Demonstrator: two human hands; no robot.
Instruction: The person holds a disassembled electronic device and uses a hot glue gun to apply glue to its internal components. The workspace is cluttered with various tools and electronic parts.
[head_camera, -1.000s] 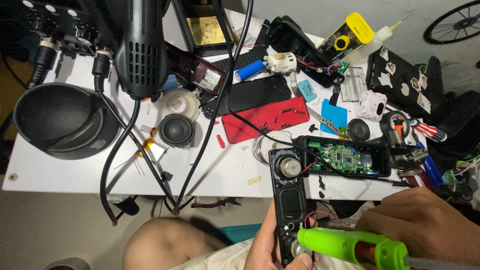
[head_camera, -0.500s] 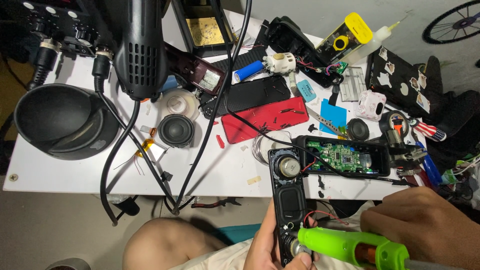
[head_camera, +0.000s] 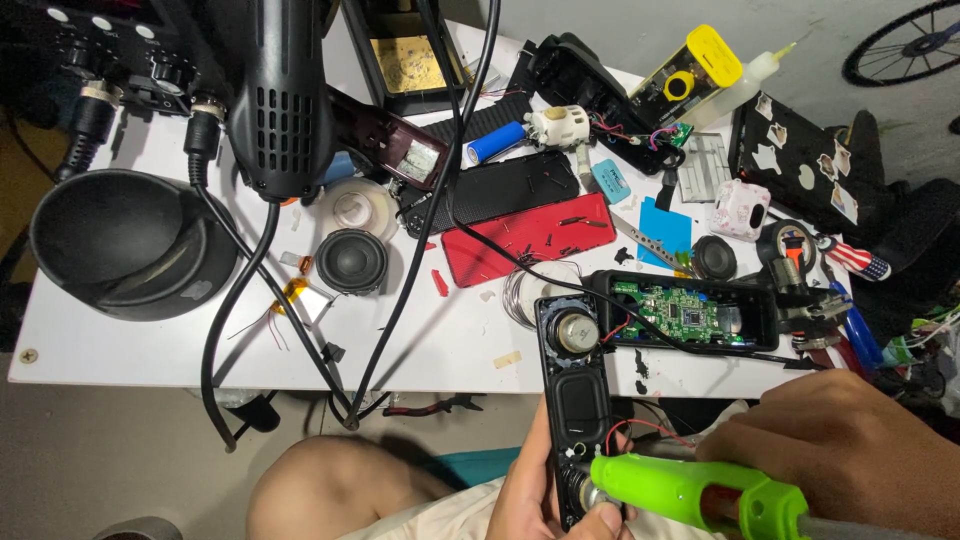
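At bottom edge | left hand (head_camera: 535, 495) (cropped) fingers grip speaker housing (head_camera: 580, 420) | right hand (head_camera: 850, 460) grips green tool (head_camera: 690, 490)

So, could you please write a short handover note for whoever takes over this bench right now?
Left hand: grips the lower end of the black speaker panel, held upright over the lap at the table edge.
Right hand: holds the green tool, tip at the panel's bottom driver.
Red wires run from the panel toward the open case on the table, circuit board exposed.
Done: case opened, panel lifted out.
Left: work at the bottom driver is under way; the case is not yet closed. A loose round speaker lies further left.
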